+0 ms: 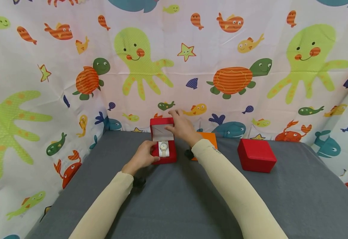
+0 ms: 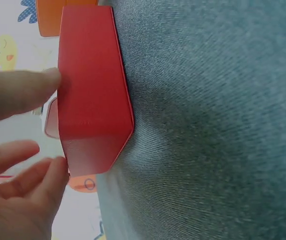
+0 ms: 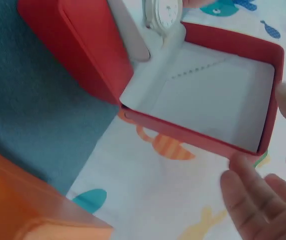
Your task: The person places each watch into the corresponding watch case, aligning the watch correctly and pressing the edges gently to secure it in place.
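Note:
An open red watch box stands at the back of the grey table. Its lid is upright, with a white lining. A white watch lies in the base, and its face shows in the right wrist view. My left hand holds the base from the front left, thumb and fingers against the red side. My right hand pinches the lid at its top right corner; one fingertip touches the rim.
A second red box, closed, sits to the right. An orange box lies behind my right forearm and shows as an orange box low in the right wrist view. A sea-animal curtain walls the table on three sides.

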`<state>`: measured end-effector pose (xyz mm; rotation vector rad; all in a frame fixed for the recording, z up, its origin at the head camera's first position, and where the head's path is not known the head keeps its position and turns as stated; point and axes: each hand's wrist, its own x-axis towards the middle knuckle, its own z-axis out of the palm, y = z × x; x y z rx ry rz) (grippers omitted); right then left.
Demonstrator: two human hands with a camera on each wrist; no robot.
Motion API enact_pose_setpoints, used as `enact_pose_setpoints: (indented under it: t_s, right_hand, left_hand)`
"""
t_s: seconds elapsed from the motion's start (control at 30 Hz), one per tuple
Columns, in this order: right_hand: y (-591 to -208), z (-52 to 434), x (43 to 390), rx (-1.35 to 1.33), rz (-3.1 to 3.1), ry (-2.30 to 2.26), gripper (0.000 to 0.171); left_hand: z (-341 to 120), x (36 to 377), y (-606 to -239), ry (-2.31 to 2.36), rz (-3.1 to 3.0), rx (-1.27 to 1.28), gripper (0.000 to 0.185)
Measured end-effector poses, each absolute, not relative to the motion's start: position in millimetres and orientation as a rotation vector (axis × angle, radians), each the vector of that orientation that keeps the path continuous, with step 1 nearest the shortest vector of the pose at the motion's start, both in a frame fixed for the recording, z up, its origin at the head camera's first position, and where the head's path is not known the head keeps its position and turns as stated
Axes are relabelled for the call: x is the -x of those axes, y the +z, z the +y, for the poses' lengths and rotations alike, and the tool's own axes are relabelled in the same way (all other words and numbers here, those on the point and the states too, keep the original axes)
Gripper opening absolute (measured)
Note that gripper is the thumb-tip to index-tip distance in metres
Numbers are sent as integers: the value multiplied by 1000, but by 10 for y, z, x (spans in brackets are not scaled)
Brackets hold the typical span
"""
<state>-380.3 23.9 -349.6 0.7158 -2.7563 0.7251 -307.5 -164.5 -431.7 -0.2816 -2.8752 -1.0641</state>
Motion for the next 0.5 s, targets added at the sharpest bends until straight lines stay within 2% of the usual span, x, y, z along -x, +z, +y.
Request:
enact_pose_setpoints:
  t_s: [0.2, 0.33, 0.5]
  right_hand:
    - [-3484, 241, 3825, -807, -2906, 574, 74]
    - [-3506, 237, 3823, -834, -2922, 549, 71]
    - [-3537, 231, 3801, -818, -2876, 564, 58]
  left_hand:
    - [-1668, 3014, -4363, -1151, -2916, 104, 71]
    - [-1685, 3002, -4393, -1274, -2914, 30, 69]
    - [-1703, 2982, -4425, -1321, -2904, 19, 66]
